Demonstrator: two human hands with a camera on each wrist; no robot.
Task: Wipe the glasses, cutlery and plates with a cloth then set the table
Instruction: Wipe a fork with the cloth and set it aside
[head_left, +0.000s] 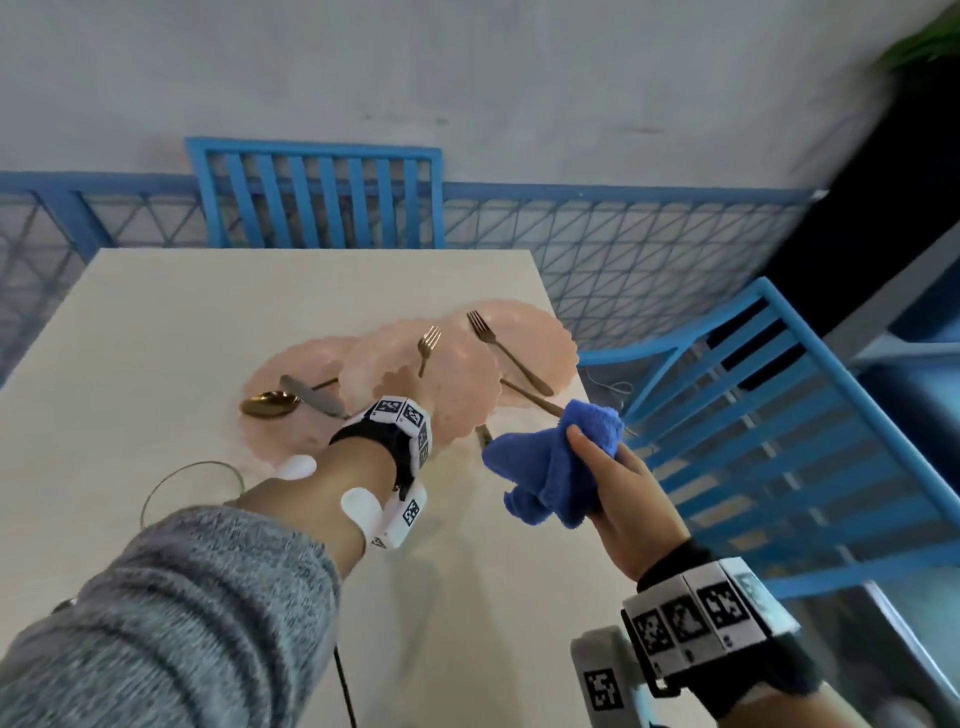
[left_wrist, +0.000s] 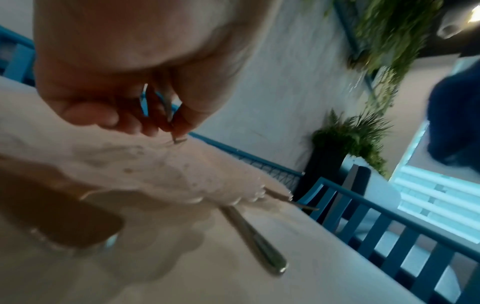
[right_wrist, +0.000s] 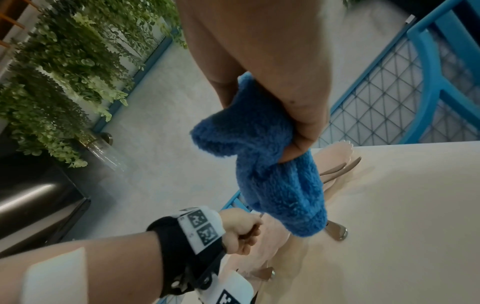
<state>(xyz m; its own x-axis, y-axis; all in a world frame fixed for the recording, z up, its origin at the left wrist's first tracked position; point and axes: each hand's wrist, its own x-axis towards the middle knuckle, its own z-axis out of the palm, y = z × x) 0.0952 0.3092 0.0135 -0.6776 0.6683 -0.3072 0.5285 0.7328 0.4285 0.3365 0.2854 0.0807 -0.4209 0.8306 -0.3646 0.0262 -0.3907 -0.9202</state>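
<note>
Three scalloped pink plates overlap on the pale table. My left hand hovers over the middle plate and pinches the handle of a gold fork, tines pointing away. In the left wrist view its curled fingers hold that fork just above the plate. My right hand grips a bunched blue cloth near the table's right edge, also seen as the cloth. A second fork lies on the right plate. A spoon and knife lie on the left plate.
A clear glass stands by my left forearm. Another utensil handle pokes out between the plates. Blue slatted chairs stand at the far side and right side. A blue mesh railing runs behind.
</note>
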